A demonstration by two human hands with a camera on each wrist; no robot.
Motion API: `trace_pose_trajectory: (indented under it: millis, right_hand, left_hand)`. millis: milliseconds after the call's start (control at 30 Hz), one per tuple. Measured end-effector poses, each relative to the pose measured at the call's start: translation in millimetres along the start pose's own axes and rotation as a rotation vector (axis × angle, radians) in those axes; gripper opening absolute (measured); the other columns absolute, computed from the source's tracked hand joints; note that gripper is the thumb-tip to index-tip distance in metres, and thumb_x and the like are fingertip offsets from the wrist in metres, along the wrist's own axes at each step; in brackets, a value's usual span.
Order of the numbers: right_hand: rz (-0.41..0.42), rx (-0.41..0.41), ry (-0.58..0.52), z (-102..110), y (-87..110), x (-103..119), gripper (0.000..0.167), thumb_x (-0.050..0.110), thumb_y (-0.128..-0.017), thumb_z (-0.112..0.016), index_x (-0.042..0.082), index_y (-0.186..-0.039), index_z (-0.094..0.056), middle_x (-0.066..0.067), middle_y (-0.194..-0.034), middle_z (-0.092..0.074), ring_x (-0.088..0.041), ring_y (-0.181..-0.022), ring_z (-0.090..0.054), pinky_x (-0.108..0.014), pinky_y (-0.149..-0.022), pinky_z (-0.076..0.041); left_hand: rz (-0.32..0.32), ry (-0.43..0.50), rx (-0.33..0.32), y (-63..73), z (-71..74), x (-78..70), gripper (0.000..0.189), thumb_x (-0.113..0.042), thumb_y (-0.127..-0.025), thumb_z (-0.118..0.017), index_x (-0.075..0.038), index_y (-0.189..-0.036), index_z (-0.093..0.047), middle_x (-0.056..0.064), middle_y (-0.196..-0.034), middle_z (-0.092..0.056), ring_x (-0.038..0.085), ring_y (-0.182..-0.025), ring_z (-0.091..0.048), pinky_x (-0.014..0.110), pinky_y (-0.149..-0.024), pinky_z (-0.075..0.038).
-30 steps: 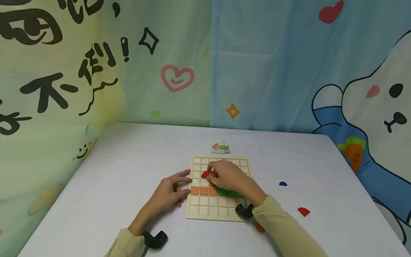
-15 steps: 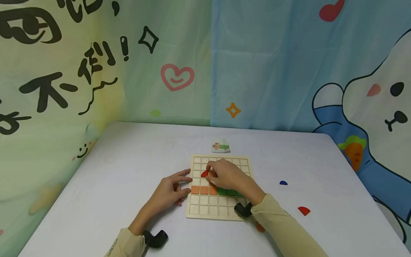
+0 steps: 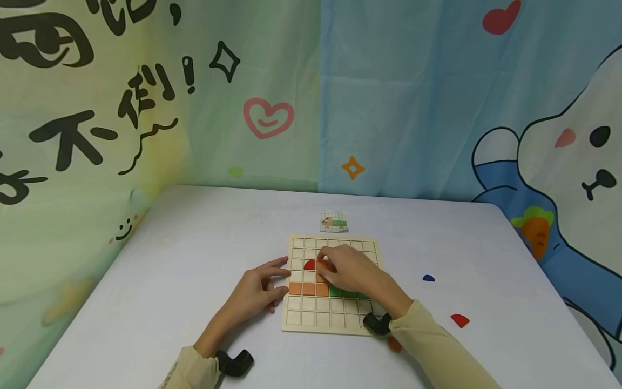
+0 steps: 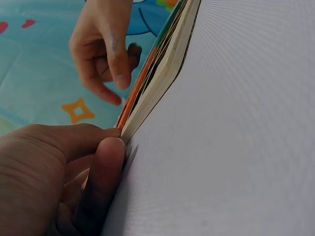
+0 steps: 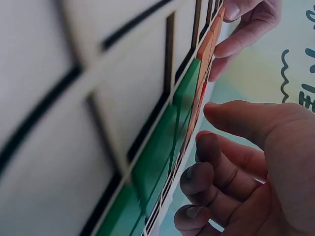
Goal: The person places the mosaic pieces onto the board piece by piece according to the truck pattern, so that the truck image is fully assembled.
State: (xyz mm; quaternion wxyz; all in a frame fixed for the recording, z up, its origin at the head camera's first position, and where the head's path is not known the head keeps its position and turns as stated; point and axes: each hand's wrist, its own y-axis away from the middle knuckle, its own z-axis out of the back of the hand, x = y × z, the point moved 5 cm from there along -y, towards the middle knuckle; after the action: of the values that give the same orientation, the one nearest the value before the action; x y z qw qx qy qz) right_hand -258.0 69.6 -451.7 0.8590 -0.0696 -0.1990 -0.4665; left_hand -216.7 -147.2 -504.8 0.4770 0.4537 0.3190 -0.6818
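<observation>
A pale wooden grid board (image 3: 323,320) lies on the white table. My left hand (image 3: 255,292) rests at its left side, thumb and fingers spread, tips right at the edge. On the board a red rounded piece (image 3: 309,265) sits in a cell. Just right of it, my right hand (image 3: 350,270) hovers over orange pieces that it partly hides. In the right wrist view its thumb (image 5: 246,115) and fingers stand apart with nothing between them. A row of orange squares (image 3: 308,289) continues to the right as green squares (image 3: 336,290).
A small picture card (image 3: 333,221) lies beyond the board. To the right are a blue half-round piece (image 3: 428,278) and a red wedge-shaped piece (image 3: 459,321). An orange rounded piece (image 3: 394,344) shows beside the right sleeve. A printed curtain (image 3: 389,108) hangs behind the table.
My right hand has let go of the red piece and shifted slightly right, showing more of it in its cell. The left hand stays in place.
</observation>
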Motion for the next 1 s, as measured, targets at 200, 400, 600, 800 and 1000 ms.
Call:
trace_pose_trajectory:
  millis: [200, 400, 600, 800, 1000]
  right_hand:
    - [-0.002, -0.025, 0.001, 7.1, 19.7, -6.2, 0.023, 0.022, -0.103, -0.069, 0.008, -0.121, -0.072, 0.008, -0.068, -0.061, -0.006, -0.058, -0.05, -0.023, -0.057, -0.044]
    - [-0.041, -0.042, -0.005, 12.5, 42.3, -14.7, 0.027, 0.022, -0.102, -0.071, 0.008, -0.125, -0.072, 0.01, -0.071, -0.06, -0.004, -0.062, -0.05, -0.022, -0.06, -0.044]
    - [-0.04, -0.069, -0.026, 16.7, 67.6, -25.8, 0.026, 0.022, -0.101, -0.072, 0.008, -0.123, -0.072, 0.012, -0.07, -0.058, -0.002, -0.061, -0.047, -0.02, -0.057, -0.042]
    - [-0.056, -0.095, -0.05, 22.7, 92.3, -38.7, 0.024, 0.022, -0.1, -0.074, 0.01, -0.12, -0.072, 0.013, -0.07, -0.055, 0.0, -0.062, -0.045, -0.02, -0.057, -0.041]
    - [-0.1, -0.104, -0.05, 27.8, 115.6, -53.0, 0.025, 0.021, -0.099, -0.075, 0.01, -0.12, -0.071, 0.014, -0.069, -0.055, 0.001, -0.061, -0.044, -0.019, -0.055, -0.041]
  left_hand:
    - [0.004, -0.012, -0.006, 0.2, -0.4, -0.5, 0.038, -0.007, -0.094, -0.078, -0.003, -0.131, -0.073, 0.012, -0.165, -0.049, 0.013, -0.052, -0.061, 0.028, -0.048, -0.058]
    - [0.008, -0.007, -0.004, 0.7, -0.6, -1.4, 0.038, -0.007, -0.094, -0.078, -0.002, -0.131, -0.073, 0.012, -0.166, -0.048, 0.013, -0.052, -0.062, 0.028, -0.048, -0.058]
    - [0.012, -0.012, -0.006, 1.0, -1.4, -0.9, 0.038, -0.007, -0.094, -0.078, -0.003, -0.131, -0.073, 0.012, -0.166, -0.048, 0.013, -0.052, -0.061, 0.028, -0.048, -0.058]
    - [0.018, -0.013, -0.009, 1.3, -1.6, -0.7, 0.038, -0.007, -0.094, -0.079, -0.003, -0.131, -0.073, 0.012, -0.166, -0.049, 0.013, -0.053, -0.061, 0.028, -0.048, -0.057]
    - [0.012, -0.009, -0.005, 0.8, -1.0, -2.4, 0.039, -0.007, -0.094, -0.078, -0.002, -0.132, -0.072, 0.012, -0.166, -0.048, 0.013, -0.053, -0.062, 0.028, -0.048, -0.057]
